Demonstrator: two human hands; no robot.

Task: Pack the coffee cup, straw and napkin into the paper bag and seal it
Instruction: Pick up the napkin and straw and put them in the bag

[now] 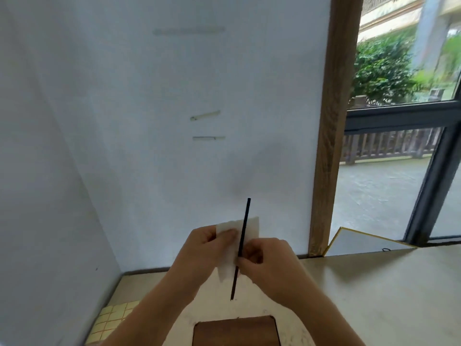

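Observation:
Both hands are raised in front of the white wall. My left hand [208, 242] pinches a folded white napkin [250, 228] by its left edge. My right hand [267, 258] grips a thin black straw [245, 221] that stands nearly upright across the front of the napkin, its lower tip pointing down over the table. At the bottom edge lies a brown rectangular shape [235, 330], possibly the paper bag's open top; I cannot tell for sure. No coffee cup is in view.
A pale counter [386, 290] runs to the right, with a gold-framed panel [369, 242] leaning at the window. A wooden post [331, 136] stands right of the wall. A cream tiled surface [112, 318] lies at lower left.

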